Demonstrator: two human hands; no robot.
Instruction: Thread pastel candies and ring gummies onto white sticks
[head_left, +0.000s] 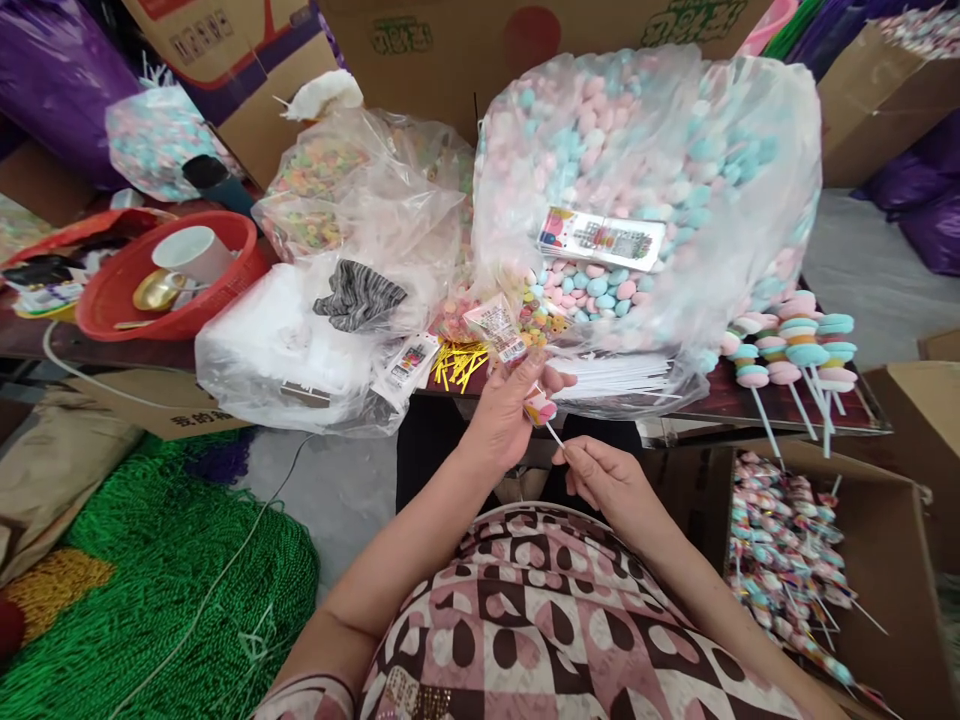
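A candy skewer in a printed wrapper (539, 408) is between my two hands, tilted, in front of the table edge. My left hand (504, 412) is closed round the wrapped candy, and the wrapper's clear printed end (495, 330) sticks up past the fingers. My right hand (609, 478) pinches the white stick (554, 434) at its lower end. Just beyond my hands lie gold twist ties (459, 366) and a bundle of white sticks (611, 377). A stack of printed wrappers (600, 238) rests on the large bag of pink and blue candies (645, 150).
Unwrapped candy skewers (796, 345) lie at the table's right edge. Below them, a cardboard box (889, 560) holds many wrapped skewers. A red basin (169, 285), a bag of ring candies (322, 185) and a white plastic bag (259, 340) occupy the left. Green cords (187, 580) cover the floor.
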